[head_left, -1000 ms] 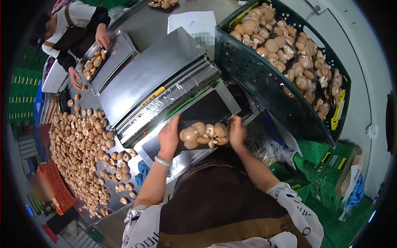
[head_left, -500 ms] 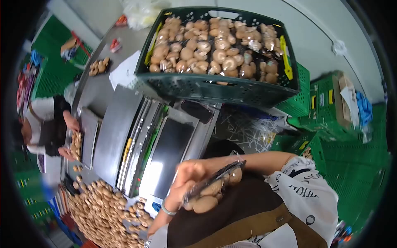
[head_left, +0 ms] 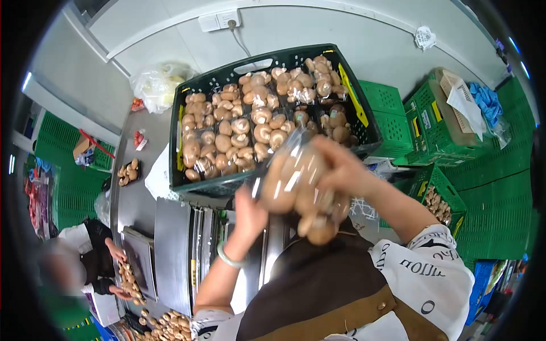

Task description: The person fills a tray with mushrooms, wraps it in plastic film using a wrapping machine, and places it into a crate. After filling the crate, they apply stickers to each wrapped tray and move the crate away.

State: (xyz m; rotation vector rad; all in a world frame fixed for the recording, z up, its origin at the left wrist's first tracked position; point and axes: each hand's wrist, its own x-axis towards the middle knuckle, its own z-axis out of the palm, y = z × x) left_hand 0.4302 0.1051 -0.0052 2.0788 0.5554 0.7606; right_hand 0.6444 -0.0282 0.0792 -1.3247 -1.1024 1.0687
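Note:
A film-wrapped pack of brown mushrooms (head_left: 298,184), blurred by motion, is held tilted in front of my apron. My left hand (head_left: 250,215), with a band on its wrist, is closed on its left edge; some of those fingers are hidden behind it. My right hand (head_left: 344,170) grips the pack's upper right side, thumb and fingers on the film. Just beyond the pack stands a dark green crate (head_left: 273,59), holding several wrapped mushroom packs in rows. The pack overlaps the crate's near rim in view.
A wrapping machine (head_left: 173,250) stands at left, loose mushrooms (head_left: 170,327) below it. A co-worker's hands (head_left: 118,253) touch a mushroom tray. Green crates (head_left: 424,122) are stacked at right; one lower crate (head_left: 458,199) holds mushrooms. A plastic bag (head_left: 162,85) lies behind.
The mushroom pack has risen from near my chest toward the crate, and both hands now hold it. My view has shifted, so the crate appears lower and further left.

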